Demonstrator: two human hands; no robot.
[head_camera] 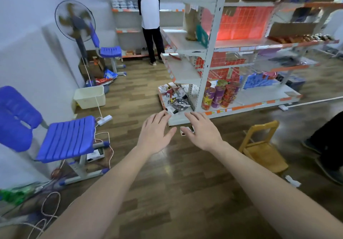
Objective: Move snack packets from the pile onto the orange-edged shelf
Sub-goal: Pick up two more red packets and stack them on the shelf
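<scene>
Orange-edged shelf [175, 120] holds the snack packets [172, 90] just past my left hand [156, 134] and right hand [202, 131]; both spread, empty.

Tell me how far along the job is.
Looks done: a row of packets already lies on the orange-edged shelf, upper right. In hand: nothing; left hand and right hand are both open, reaching toward the pile. Left: that pile, plus one small packet on the floor.

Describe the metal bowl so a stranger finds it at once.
Start at the white shelving unit with orange edge strips. Its lowest end shelf holds a pile of snack packets; the metal bowl lies among them, the only round, shiny grey thing.
</scene>
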